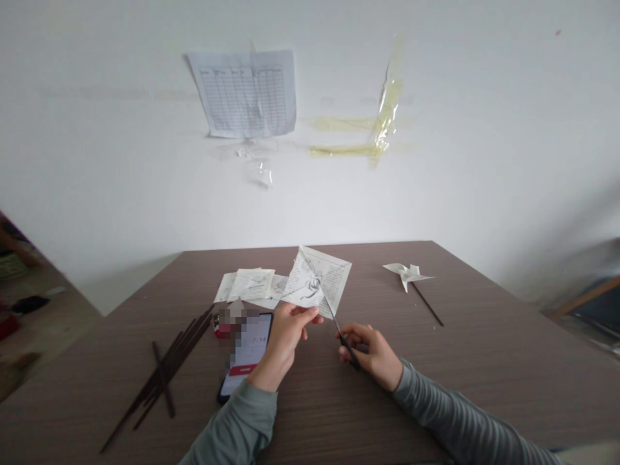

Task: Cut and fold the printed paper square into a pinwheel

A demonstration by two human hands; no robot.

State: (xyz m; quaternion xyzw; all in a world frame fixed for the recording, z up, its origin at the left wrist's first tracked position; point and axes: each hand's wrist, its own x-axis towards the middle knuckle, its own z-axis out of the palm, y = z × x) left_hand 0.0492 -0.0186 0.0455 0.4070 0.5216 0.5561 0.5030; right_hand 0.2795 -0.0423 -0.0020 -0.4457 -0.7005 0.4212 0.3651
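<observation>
My left hand [285, 336] pinches the lower edge of a square printed paper [317, 279] and holds it up above the brown table [484, 361]. My right hand [371, 352] is closed around the black handles of a pair of scissors [341, 329]. The blades point up and left into the paper's lower edge, near its middle. Both sleeves are grey-green.
A phone [248, 358] lies left of my left wrist, with a small red object [220, 328] beside it. Several dark sticks [165, 371] lie at the left. Paper sheets [252, 285] rest behind. A finished paper pinwheel on a stick [409, 274] lies at the right. A printed sheet [245, 93] hangs on the wall.
</observation>
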